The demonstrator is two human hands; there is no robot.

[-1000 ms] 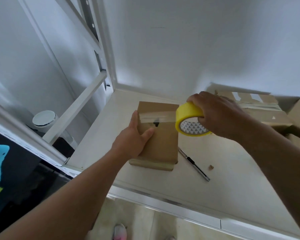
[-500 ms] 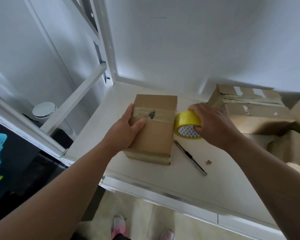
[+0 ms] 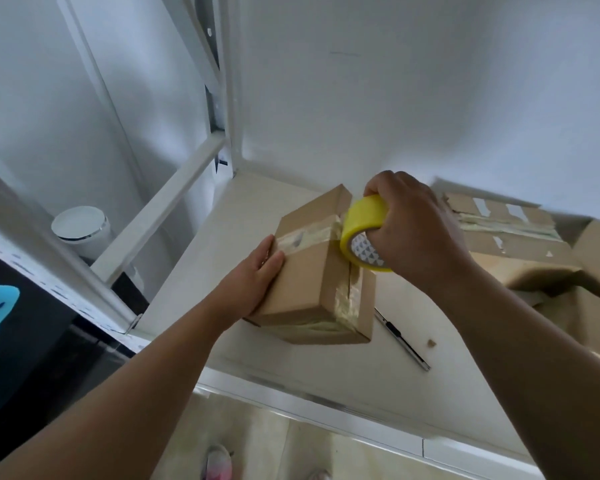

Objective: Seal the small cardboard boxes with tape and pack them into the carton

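- Head view: the small cardboard box (image 3: pixel 309 271) sits at the middle of the pale table (image 3: pixel 243 209), near its front edge. It is tipped, so both its broad upper face and its right side face show.
- The box is plain brown and oblong. A glossy, yellowish-clear band of tape runs across the far part of its upper face, from the left edge to the right edge.
- A dark smudge shows under that band.
- More tape lies wrinkled along the seam on the right side face and wraps round the near end.
- Whether the underside of the box rests on the table cannot be told.
- The left hand (image 3: pixel 253 275) holds the box by its left edge, with the thumb on the upper face and a finger against the band. The other fingers are hidden by the box.
- The right hand (image 3: pixel 413 226) is clenched round the yellow tape roll (image 3: pixel 361 216), which touches the box's right upper edge where the band ends. The roll's inner core has a triangle print.
- A utility knife (image 3: pixel 400 339) lies on the table just right of the box, with a small cardboard scrap (image 3: pixel 431 343) beside it.
- The carton (image 3: pixel 520 244), brown with torn tape remnants, stands at the right behind the right hand.
- A white round container (image 3: pixel 80 230) stands beyond the table's left frame.
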